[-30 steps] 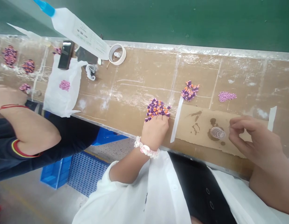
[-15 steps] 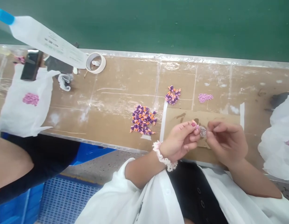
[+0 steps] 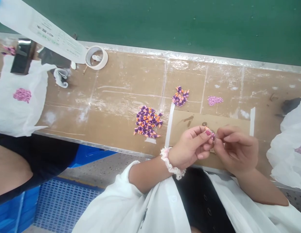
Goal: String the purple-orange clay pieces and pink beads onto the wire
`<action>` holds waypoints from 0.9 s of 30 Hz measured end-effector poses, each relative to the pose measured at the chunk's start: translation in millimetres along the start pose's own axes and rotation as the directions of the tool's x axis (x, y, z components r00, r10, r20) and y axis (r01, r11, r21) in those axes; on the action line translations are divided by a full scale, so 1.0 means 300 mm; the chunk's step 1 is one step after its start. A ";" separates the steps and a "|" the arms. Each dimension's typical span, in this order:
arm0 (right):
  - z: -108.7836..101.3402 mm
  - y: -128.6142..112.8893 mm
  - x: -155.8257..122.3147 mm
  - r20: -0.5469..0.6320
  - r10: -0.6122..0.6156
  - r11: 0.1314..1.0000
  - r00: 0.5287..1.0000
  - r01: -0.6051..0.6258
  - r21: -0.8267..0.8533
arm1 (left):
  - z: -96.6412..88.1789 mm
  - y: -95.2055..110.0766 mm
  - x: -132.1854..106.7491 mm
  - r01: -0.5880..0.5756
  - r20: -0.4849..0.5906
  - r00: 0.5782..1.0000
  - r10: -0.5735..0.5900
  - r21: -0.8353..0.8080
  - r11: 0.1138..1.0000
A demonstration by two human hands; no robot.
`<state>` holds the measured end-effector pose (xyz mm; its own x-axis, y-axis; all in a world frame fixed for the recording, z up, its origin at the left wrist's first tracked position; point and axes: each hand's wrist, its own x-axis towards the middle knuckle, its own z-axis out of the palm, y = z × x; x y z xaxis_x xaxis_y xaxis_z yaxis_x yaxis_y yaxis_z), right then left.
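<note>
One small purple, pink and orange piece [image 3: 213, 136] was pinched between the thumb and forefinger of a worker's bare left hand [image 3: 196, 145], banded at the wrist by a frilly white scrunchie [image 3: 172, 163]. The bare right hand [image 3: 237, 151] met it from the other side, thumb and forefinger drawn together at the piece; whether they gripped anything could not be told. Both hands were over a flat tan cardboard sheet [image 3: 179, 129], with a strip of white tape [image 3: 169, 127] along its left edge, on a brown, film-covered workbench [image 3: 121, 108]. Just left of the sheet lay a large pile of purple-and-orange figure-shaped pieces [image 3: 147, 121]; a smaller pile of similar pieces [image 3: 180, 97] sat behind the tape, and a heap of tiny pinkish-purple beads [image 3: 215, 100] lay farther right. At far left, a crumpled white plastic bag [image 3: 35, 108] bore a patch of pink bits [image 3: 22, 95], near a round roll of white tape [image 3: 104, 61].
</note>
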<state>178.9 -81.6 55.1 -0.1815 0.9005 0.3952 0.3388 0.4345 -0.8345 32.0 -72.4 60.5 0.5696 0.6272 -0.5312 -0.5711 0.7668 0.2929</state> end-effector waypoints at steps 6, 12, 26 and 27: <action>-0.005 -0.005 0.002 0.029 0.003 0.999 1.000 -0.002 -0.047 | -0.005 -0.006 0.002 -0.047 -0.007 0.999 0.047 0.044 0.998; -0.005 -0.007 0.005 0.017 -0.015 0.997 1.000 0.017 -0.081 | -0.005 -0.018 0.012 -0.098 -0.016 0.995 0.100 0.116 0.988; -0.016 -0.012 0.002 0.028 -0.080 0.988 0.996 0.083 -0.131 | 0.005 -0.020 0.005 -0.026 0.044 0.999 0.028 -0.040 0.999; -0.018 -0.016 0.004 0.029 -0.092 0.985 0.995 0.095 -0.141 | 0.005 -0.021 0.004 -0.025 0.049 0.998 0.027 -0.047 0.999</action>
<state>182.0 -82.3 61.5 -0.2388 0.8557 0.4591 0.4464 0.5167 -0.7306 37.3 -76.4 59.3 0.5820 0.6539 -0.4833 -0.6122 0.7436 0.2689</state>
